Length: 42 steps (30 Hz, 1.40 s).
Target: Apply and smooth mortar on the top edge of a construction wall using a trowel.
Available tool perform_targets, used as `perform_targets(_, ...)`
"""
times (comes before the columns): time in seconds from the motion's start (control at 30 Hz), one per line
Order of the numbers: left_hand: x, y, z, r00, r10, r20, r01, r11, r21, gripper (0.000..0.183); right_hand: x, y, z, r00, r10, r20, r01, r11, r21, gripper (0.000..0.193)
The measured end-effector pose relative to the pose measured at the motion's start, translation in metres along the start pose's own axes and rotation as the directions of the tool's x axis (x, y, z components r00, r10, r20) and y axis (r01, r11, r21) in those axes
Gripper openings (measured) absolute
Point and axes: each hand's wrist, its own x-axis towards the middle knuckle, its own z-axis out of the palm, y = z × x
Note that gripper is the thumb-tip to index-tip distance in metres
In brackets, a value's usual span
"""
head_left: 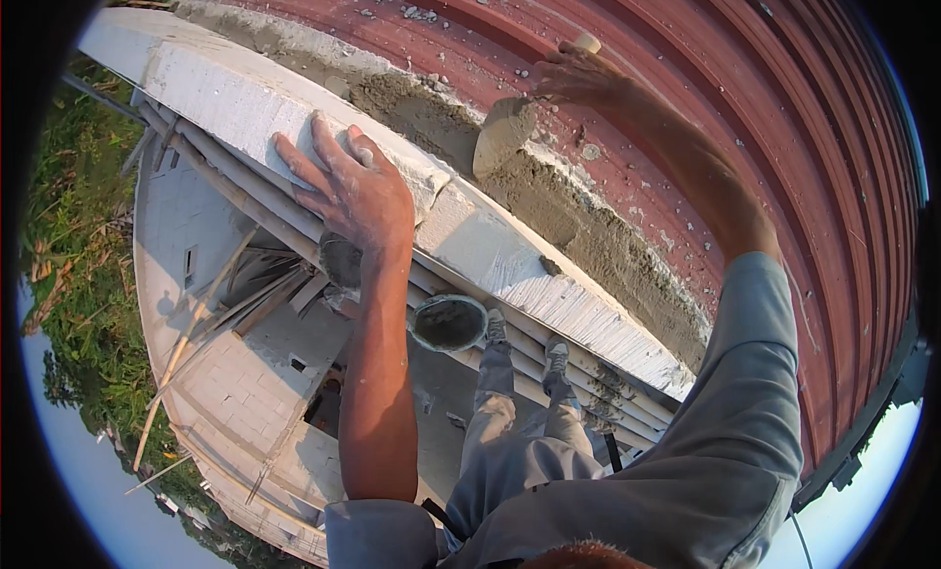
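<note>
My left hand (pixel 358 189), dusted pale, lies with its fingers spread on the white lightweight block wall (pixel 230 108), close to a rough, chipped block end. In my right hand (pixel 580 77) is a trowel (pixel 505 136), gripped by its light-coloured handle. Its mortar-smeared blade touches the wet grey mortar (pixel 559 197) that runs along the joint between the wall and the red ribbed metal roof (pixel 706 108). Part of the trowel's handle is hidden by my fingers.
Round bamboo-like poles (pixel 510 348) run below the wall, with my feet on them. A bucket of grey mix (pixel 449 322) stands there beside my shoes. Mortar crumbs litter the roof. Far below are a block wall (pixel 230 373), loose timber (pixel 279 299) and greenery (pixel 83 216).
</note>
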Motion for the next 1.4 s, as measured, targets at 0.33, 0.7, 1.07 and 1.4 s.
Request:
perform_targets(0.33,0.001,-0.011,0.005,0.999,0.013,-0.051,-0.014,1.000,-0.017,0.045,0.201,0.017,0.002,0.996,-0.061,0.071,0.068,0.992,-0.105,0.036)
perform_targets(0.7,0.000,-0.015,0.002,0.997,-0.071,-0.012,0.070,0.996,-0.052,0.043,0.230,-0.038,-0.032,0.924,0.298,0.241,-0.363,0.884,0.296,0.037)
perform_targets(1.07,-0.003,-0.008,0.001,1.000,0.010,0.026,-0.010,1.000,-0.006,0.048,0.051,-0.108,-0.035,0.863,0.276,0.423,-0.444,0.814,0.375,0.036)
perform_targets(1.4,0.003,-0.023,0.017,0.997,0.036,-0.066,-0.037,0.999,-0.013,0.050,-0.177,-0.185,-0.034,0.828,0.295,0.477,-0.495,0.784,0.375,0.030)
